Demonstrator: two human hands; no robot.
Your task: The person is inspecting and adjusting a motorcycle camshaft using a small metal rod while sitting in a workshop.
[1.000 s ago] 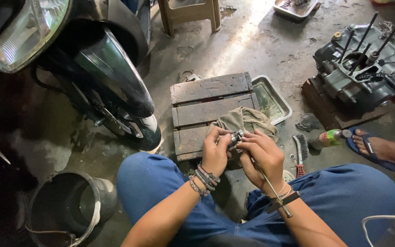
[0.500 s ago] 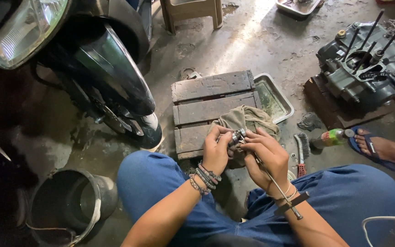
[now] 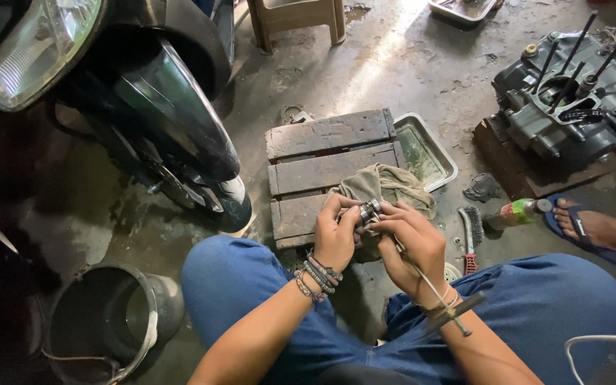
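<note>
Between my fingers sat a small metal cylinder part [image 3: 369,209], my left hand [image 3: 336,235] pinching it shut while my right hand [image 3: 411,246] worked a thin wire tool [image 3: 429,285] into it, just above the rag [image 3: 386,187] on the wooden pallet [image 3: 322,153]; steadiness seemed needed.

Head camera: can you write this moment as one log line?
left hand: grips small shiny metal part | right hand: holds thin metal tool against it | below: beige rag, wooden pallet
</note>
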